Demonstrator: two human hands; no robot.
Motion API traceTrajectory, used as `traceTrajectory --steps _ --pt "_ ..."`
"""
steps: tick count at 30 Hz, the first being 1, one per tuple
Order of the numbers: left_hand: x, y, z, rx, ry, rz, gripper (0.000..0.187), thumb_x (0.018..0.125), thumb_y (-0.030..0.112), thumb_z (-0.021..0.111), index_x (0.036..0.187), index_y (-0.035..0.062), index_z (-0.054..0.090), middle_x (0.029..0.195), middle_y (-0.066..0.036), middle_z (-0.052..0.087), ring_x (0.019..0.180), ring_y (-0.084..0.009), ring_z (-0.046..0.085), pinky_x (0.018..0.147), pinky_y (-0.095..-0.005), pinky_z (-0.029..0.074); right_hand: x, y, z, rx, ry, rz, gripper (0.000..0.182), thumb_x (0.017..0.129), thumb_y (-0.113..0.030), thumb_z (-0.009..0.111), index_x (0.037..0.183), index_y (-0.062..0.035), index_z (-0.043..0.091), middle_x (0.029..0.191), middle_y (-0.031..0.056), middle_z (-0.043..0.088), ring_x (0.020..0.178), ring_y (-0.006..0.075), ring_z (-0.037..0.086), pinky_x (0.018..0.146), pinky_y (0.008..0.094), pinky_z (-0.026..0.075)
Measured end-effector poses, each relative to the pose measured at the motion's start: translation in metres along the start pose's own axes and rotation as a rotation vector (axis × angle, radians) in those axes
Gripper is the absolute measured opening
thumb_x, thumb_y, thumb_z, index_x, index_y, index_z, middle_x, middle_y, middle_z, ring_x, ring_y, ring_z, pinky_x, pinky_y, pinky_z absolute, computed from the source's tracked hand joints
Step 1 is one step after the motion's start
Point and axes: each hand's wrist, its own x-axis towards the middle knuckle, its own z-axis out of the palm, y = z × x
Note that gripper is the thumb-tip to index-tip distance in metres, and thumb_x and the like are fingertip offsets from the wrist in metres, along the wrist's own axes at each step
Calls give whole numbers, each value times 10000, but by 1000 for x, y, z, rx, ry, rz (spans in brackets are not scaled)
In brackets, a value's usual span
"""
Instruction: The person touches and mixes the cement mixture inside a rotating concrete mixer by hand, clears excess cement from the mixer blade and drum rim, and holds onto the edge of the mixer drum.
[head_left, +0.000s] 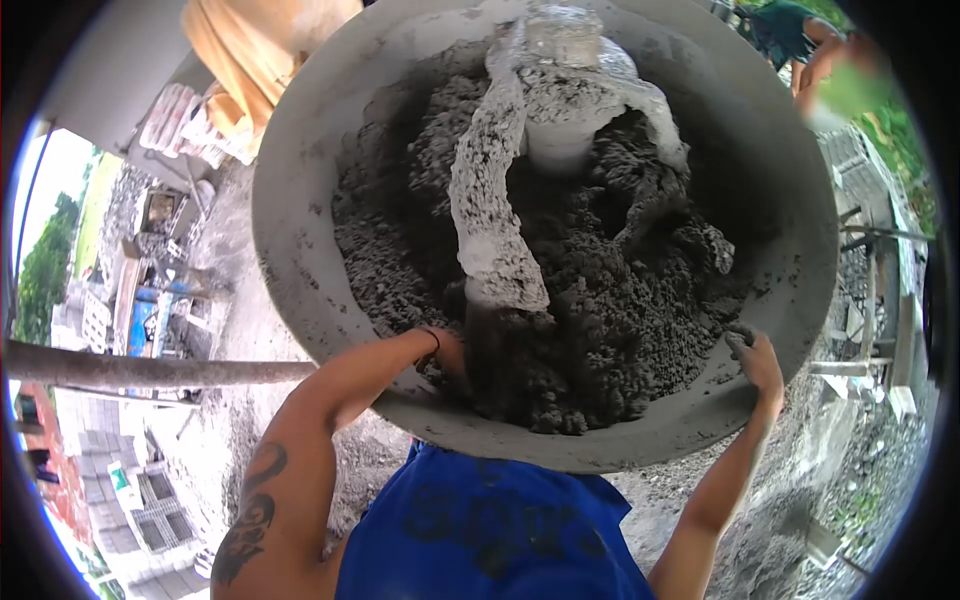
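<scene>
A large round mixer drum (290, 215) fills the middle of the view, its inside coated grey. Damp, crumbly grey cement mix (620, 330) lies in it. Caked mixing arms (490, 200) reach down from the hub into the mix. My left hand (450, 357) is inside the near-left rim, at the edge of the mix; its fingers are hidden there. At the right inner wall, my right hand (763, 368) is closed around a small grey lump (739, 338), whose kind I cannot make out.
A horizontal pole (160, 370) runs to the drum from the left. Hollow blocks (160, 510) are stacked at lower left. Sacks (170, 120) and a tan tarp (245, 60) are at upper left. Another person (785, 35) bends at upper right, near more blocks (850, 165).
</scene>
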Motion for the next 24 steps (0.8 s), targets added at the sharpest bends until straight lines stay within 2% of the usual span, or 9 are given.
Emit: traceTrajectory --steps 2,4,6,12,15,18,21,23,24 --pt "-3 21 0 396 76 153 668 893 440 624 1456 116 465 1456 -182 489 1199 -327 599 902 -453 537 1 0 1 -26 -20 -22 337 919 -249 662 1159 -12 660 831 76 675 706 127 582 657 311 484" --pt "-43 37 6 391 190 165 650 876 385 644 1436 100 479 1377 -201 555 1144 -347 625 895 -471 533 -3 -33 -5 -45 -34 -43 348 921 -238 659 1166 9 652 896 116 700 803 165 641 727 321 506" --pt "-64 48 4 450 391 308 586 832 341 672 1327 43 576 1365 -172 571 1140 -393 616 908 -470 538 -1 -63 -8 99 -17 -93 397 922 -243 654 1189 50 633 1166 201 681 1101 315 650 937 367 487" --pt "-109 41 10 299 823 532 634 890 355 663 1417 56 478 1351 -220 552 1240 -390 528 1008 -460 460 76 -202 16 251 105 -520 523 966 -319 610 1337 41 526 1238 262 630 1227 333 585 997 371 461" --pt "-133 23 39 162 997 635 634 900 373 658 1409 42 476 1347 -233 548 1245 -379 526 1028 -454 444 135 -247 29 87 129 -496 513 964 -341 588 1293 52 564 1227 300 618 1239 372 567 1009 381 450" --pt "-155 -4 76 40 1215 631 557 872 299 696 1331 21 547 1294 -234 588 1181 -379 578 961 -448 489 214 -257 42 46 61 -204 577 916 -404 616 1244 70 595 1223 325 604 1231 426 549 1009 415 446" --pt "-142 -48 112 -245 1530 642 396 837 224 735 1160 10 656 1123 -219 674 1033 -375 654 881 -422 528 253 -234 22 -902 -62 -614 391 936 -293 587 1128 40 655 1113 312 644 1072 398 640 888 411 509" --pt "-135 -57 133 -370 1691 539 314 821 196 746 1065 8 683 1027 -204 693 953 -370 672 833 -411 538 247 -220 14 -48 227 -182 521 894 -410 620 1113 62 652 1146 298 641 1105 417 621 914 466 504" --pt "-133 -57 139 -497 1847 409 235 806 167 757 970 6 711 931 -189 713 874 -364 691 785 -401 547 241 -220 11 -61 226 -181 521 894 -410 620 1113 62 652 1146 298 641 1105 417 621 914 466 504"
